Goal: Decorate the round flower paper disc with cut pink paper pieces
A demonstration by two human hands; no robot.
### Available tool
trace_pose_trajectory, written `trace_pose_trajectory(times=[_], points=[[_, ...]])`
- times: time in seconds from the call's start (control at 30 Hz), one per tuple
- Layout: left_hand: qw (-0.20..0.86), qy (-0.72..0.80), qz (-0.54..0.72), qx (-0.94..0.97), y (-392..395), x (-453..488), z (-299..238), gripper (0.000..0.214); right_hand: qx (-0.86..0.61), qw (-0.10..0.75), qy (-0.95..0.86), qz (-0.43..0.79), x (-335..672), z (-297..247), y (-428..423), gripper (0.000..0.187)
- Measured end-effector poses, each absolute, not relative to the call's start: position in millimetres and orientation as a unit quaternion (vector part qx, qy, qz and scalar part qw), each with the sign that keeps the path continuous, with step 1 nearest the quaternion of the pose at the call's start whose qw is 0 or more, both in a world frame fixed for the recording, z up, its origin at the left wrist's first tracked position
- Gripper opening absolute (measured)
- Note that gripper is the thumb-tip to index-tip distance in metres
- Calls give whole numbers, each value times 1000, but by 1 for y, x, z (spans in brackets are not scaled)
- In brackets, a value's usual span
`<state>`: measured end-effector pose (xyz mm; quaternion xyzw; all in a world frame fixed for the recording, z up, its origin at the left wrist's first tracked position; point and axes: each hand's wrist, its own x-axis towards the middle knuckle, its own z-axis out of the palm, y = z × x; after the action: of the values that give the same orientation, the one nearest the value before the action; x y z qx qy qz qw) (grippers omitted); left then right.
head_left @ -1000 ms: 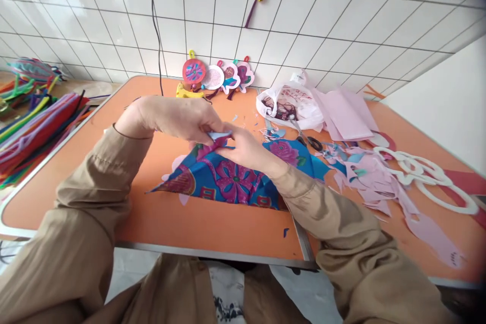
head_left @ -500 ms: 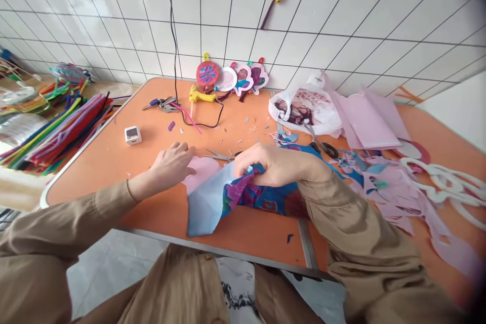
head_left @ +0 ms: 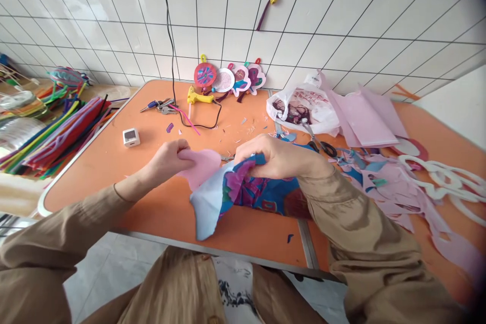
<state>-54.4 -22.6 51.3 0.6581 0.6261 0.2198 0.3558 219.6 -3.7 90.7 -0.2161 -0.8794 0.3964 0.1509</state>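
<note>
My left hand (head_left: 172, 162) pinches the left edge of a pink felt piece (head_left: 203, 166) with a rounded outline, lifted a little off the orange table (head_left: 152, 207). In my right hand (head_left: 269, 157) is the upper edge of a patterned fabric (head_left: 243, 182), blue with purple flowers, its pale blue back folded toward me on the left. More of that fabric lies on the table under my right wrist. The pink felt touches or overlaps the pale back. Part of a pair of scissors (head_left: 227, 158) shows just behind, mostly covered.
At the back stand a yellow glue gun (head_left: 199, 96), keys (head_left: 165, 106) and several small hanging ornaments (head_left: 205, 76). Scissors (head_left: 326, 148), pink felt scraps (head_left: 395, 187) and a plastic bag (head_left: 326, 116) lie right. A white box (head_left: 131, 137) sits left, with pipe cleaners (head_left: 68, 136) beyond.
My left hand has closed on the pink felt piece and raised it off the table. The fabric in my right hand has shifted slightly, its pale flap hanging a bit lower.
</note>
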Motion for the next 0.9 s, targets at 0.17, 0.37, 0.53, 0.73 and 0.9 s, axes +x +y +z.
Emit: trace_pose_trajectory(times=[0.17, 0.37, 0.53, 0.73, 0.9], points=[[555, 493, 401, 537, -20, -23, 67, 35, -324, 336, -821, 329, 215, 105, -8, 19], [601, 405, 448, 523, -4, 8, 60, 30, -351, 419, -782, 300, 216, 102, 1, 19], [622, 392, 442, 515, 0, 11, 64, 32, -401, 432, -730, 346, 216, 99, 5, 27], [611, 409, 465, 493, 0, 3, 65, 31, -442, 476, -695, 309, 219, 101, 13, 27], [571, 412, 456, 544, 5, 3, 63, 39, -493, 419, -748, 148, 208, 104, 18, 11]])
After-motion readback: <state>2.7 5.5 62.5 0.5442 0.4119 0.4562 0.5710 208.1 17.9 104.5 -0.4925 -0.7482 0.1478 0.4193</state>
